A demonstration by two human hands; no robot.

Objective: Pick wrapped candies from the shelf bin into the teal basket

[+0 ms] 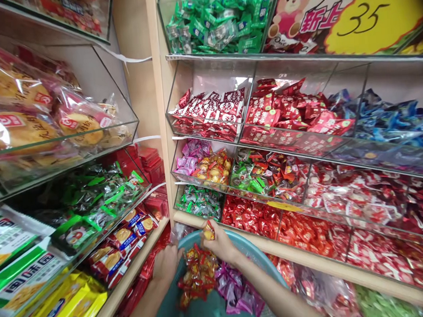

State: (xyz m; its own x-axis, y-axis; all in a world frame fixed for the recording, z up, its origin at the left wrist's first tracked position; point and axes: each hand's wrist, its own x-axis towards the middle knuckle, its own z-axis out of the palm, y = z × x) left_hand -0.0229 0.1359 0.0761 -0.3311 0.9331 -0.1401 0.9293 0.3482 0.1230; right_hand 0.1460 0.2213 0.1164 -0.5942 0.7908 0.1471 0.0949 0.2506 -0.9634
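A teal plastic basin (273, 270) stands below the shelves at the bottom middle. Inside it lie gold-wrapped candies (198, 275) with red ends and, to their right, purple-wrapped candies (238, 289). My left hand (164, 264) is closed at the basin's left rim, its fingers curled over the edge. Above the basin's far side, my right hand (219, 244) pinches a gold-wrapped candy (209, 232) between thumb and fingers. More gold candies (215, 168) fill a clear compartment just above, beside purple candies (193, 155).
Clear shelf bins on the right hold red packets (211, 108), blue packets (393, 121) and green candies (219, 20). On the left are bagged breads (13, 126) and yellow packs (62, 309). A wooden ledge (312, 257) runs just behind the basin; a wooden post (160, 109) stands at the corner.
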